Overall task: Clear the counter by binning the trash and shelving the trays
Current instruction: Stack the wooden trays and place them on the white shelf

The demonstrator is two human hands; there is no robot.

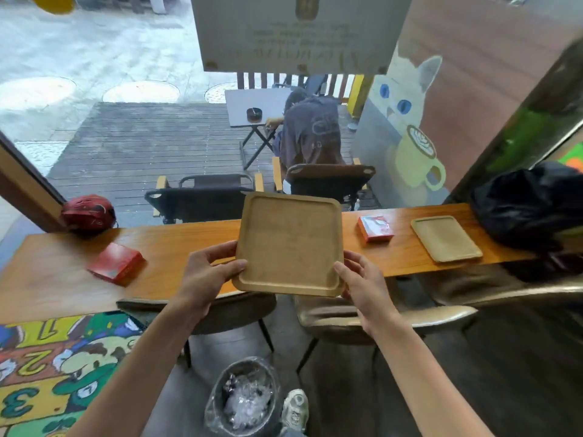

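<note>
Square wooden tray (288, 244) is held up over the near edge of the tabletop (189, 244), lifted clear of it and tilted toward the camera; nothing is seen in it. Left hand (206, 272) grips its left edge, thumb on the rim, fingers curled underneath. Right hand (362, 285) grips the near right corner the same way. A second tray (446, 238) lies flat near the tabletop's right end, nothing seen in it. Red box (116, 263) lies toward the left end, a smaller red box (375, 228) between the two trays. Bin (244, 398) stands on the floor below the near edge, lined with a bag, crumpled clear plastic inside.
</note>
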